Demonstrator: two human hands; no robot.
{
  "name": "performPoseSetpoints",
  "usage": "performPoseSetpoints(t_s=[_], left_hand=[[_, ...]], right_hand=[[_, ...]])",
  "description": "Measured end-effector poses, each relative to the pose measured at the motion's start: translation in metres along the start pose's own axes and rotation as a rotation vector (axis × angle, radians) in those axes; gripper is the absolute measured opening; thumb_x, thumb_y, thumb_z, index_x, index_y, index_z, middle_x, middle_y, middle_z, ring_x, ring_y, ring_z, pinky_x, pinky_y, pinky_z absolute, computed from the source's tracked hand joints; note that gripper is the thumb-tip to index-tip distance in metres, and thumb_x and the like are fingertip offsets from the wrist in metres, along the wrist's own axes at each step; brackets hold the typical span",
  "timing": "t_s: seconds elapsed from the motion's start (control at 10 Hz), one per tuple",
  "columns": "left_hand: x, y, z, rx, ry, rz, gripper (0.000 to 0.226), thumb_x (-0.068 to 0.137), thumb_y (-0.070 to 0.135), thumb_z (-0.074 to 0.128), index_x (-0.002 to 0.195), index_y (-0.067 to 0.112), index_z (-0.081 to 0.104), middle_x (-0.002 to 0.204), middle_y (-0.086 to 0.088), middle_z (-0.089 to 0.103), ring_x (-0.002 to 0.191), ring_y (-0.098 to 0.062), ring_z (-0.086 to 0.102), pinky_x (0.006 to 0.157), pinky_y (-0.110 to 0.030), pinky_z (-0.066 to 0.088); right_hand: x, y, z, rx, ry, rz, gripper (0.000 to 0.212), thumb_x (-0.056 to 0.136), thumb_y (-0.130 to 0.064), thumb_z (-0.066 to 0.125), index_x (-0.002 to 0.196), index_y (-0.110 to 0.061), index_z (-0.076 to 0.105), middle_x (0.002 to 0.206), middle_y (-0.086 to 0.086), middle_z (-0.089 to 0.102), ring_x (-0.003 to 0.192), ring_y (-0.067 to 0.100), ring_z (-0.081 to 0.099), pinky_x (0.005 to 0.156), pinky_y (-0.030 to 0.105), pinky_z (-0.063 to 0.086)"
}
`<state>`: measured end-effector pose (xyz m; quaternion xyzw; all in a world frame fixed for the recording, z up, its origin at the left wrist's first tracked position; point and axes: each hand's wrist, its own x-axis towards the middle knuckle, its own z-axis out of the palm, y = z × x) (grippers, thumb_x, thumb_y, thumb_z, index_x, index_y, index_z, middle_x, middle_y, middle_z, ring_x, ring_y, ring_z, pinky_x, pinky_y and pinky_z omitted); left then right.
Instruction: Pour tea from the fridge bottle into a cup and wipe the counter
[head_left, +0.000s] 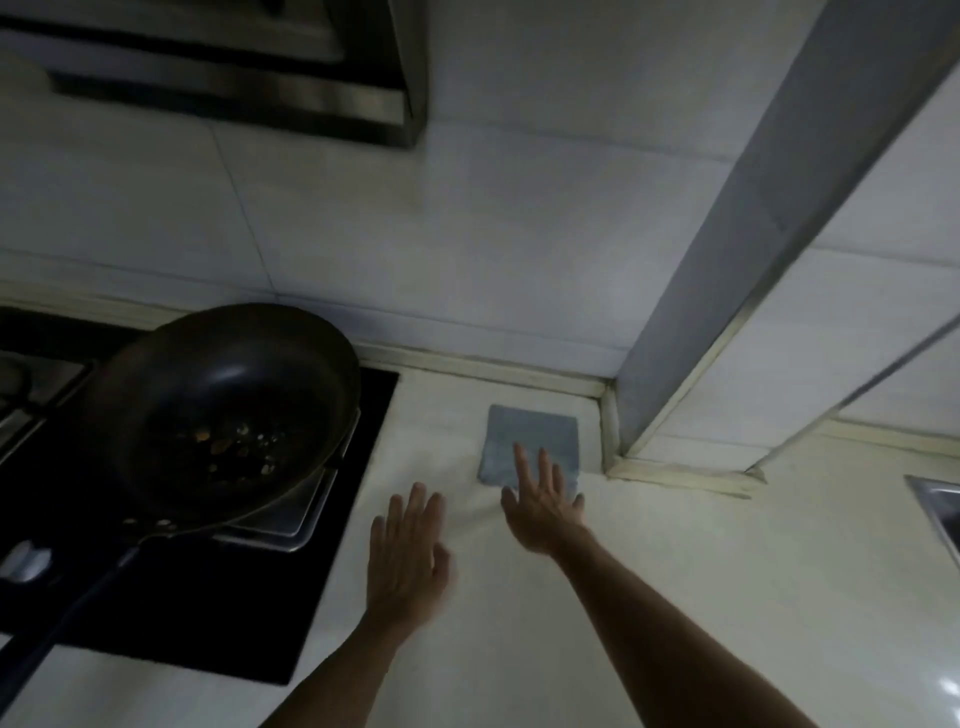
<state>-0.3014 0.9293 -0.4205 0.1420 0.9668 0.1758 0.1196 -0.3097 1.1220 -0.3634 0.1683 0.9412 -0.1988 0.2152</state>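
Left grip (408, 561) is nearest, fingers spread, holding nothing, over the pale desk (675, 571); right grip (540, 512) is a bit further, fingers straight and also empty, tips over the near edge of the folded grey cloth (530, 431); cloth lies flat by the wall corner; looks soft, light and floppy, so I'd pinch that near edge; wok (223, 410) is off left.

A home kitchen, seen at the cooking corner.
A dark frying pan (223, 415) with bits of food in it sits on a black hob (218, 613). A steel extractor hood (234, 88) hangs above, and pale tiles (467, 234) cover the wall behind. The pale bench (675, 545) runs from the hob to a steel sink rim (935, 493) at far right, with a folded grey cloth (535, 431) on it.
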Motion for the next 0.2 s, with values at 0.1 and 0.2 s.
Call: performPoseSetpoints(t_s=[0.1,0.2], left_hand=[[0.009,0.019,-0.031,-0.068,0.020,0.016,0.063,0.095,0.031,0.031,0.155,0.026,0.011,0.163,-0.005,-0.003,0.150,-0.027,0.009,0.119,-0.042,0.019],[0.025,0.041,-0.073,-0.028,0.000,-0.023,0.062,0.098,0.030,0.036,0.154,0.021,0.013,0.160,-0.014,0.009,0.140,-0.028,0.029,0.107,-0.038,0.035]], right_hand=[[-0.019,-0.003,-0.010,0.018,0.056,0.021,0.065,0.103,-0.048,0.023,0.153,-0.033,-0.017,0.163,0.007,-0.017,0.150,0.032,-0.006,0.116,0.062,0.008],[-0.035,-0.006,-0.028,0.054,0.129,0.049,0.065,0.103,-0.044,0.026,0.155,-0.028,-0.010,0.164,0.007,-0.004,0.149,0.032,0.009,0.115,0.058,0.019]])
